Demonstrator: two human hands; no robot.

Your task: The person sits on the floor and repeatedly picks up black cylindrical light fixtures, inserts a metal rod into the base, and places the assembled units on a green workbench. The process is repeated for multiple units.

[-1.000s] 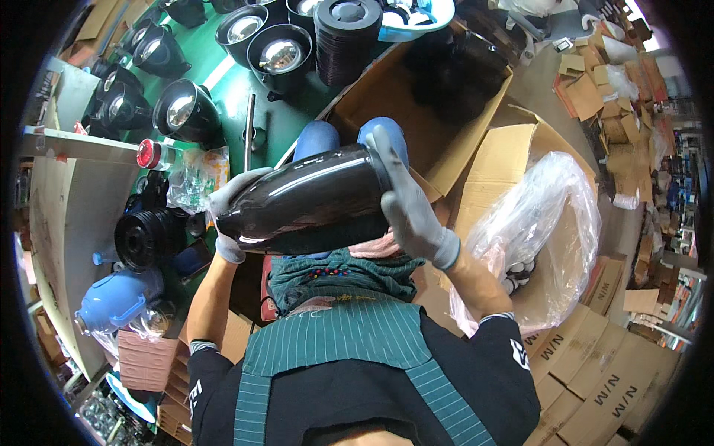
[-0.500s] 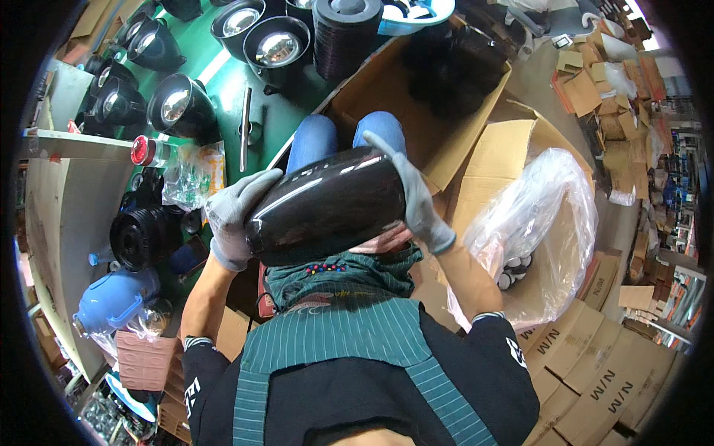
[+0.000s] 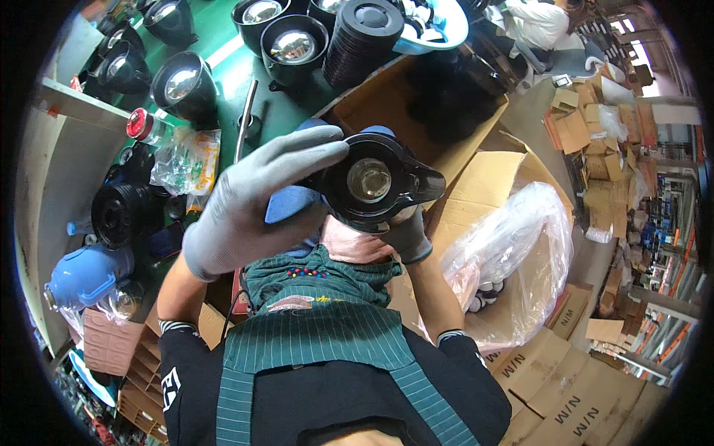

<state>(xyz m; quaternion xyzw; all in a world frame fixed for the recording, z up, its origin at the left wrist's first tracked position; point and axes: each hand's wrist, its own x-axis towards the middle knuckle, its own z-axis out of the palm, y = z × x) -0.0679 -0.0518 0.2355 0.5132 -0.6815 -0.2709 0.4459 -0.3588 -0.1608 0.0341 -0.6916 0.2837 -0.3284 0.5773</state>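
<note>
A glossy black vacuum jug is held over my lap, its round mouth turned up toward me. Its spout points to the right, and a shiny liner shows inside. My right hand, in a grey glove, grips the jug from below and to the right; part of its fingers is hidden behind the spout. On the jug's left side my left hand, also gloved, has its fingers stretched out and its thumb apart. Its fingertips lie at the rim; whether they touch cannot be made out.
Several black jug parts with shiny bottoms stand on the green table, near a stack of black lids. An open carton with a plastic bag is at my right. A blue bottle stands left.
The jug has turned from lying sideways between both hands to having its mouth toward me. My left hand has let go of its end; my right hand has shifted under the spout.
</note>
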